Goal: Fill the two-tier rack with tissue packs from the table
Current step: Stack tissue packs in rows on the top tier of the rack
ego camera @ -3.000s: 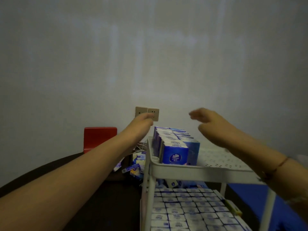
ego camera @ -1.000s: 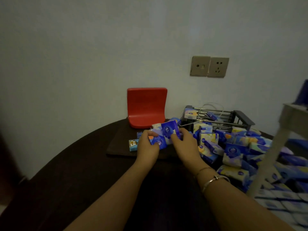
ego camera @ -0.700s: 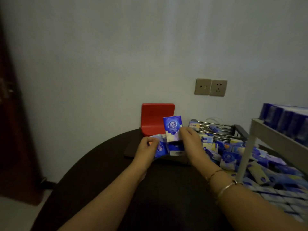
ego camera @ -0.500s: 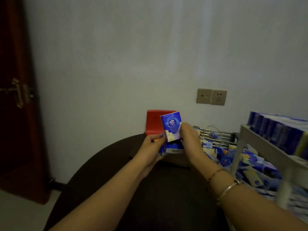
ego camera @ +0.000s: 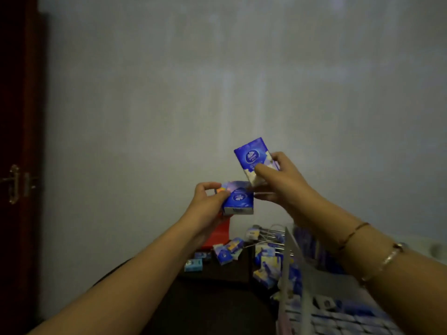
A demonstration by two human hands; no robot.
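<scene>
Two tissue packs are up in the air in front of the wall: our right hand (ego camera: 278, 182) pinches an upright blue pack (ego camera: 252, 157) between thumb and curled fingers, and our left hand (ego camera: 208, 201) grips a second blue pack (ego camera: 238, 200) just below it, fingers wrapped round its left edge. More loose packs (ego camera: 225, 255) sit on the dark table (ego camera: 217, 308) below, next to the blurry white rack (ego camera: 297, 274) at lower right.

You hold one blue tissue pack (ego camera: 252, 160) upright and slightly tilted, and a small stack of packs (ego camera: 238, 199) lower left. Loose packs (ego camera: 226, 253) litter the table beside the blurred white rack (ego camera: 294, 257).
</scene>
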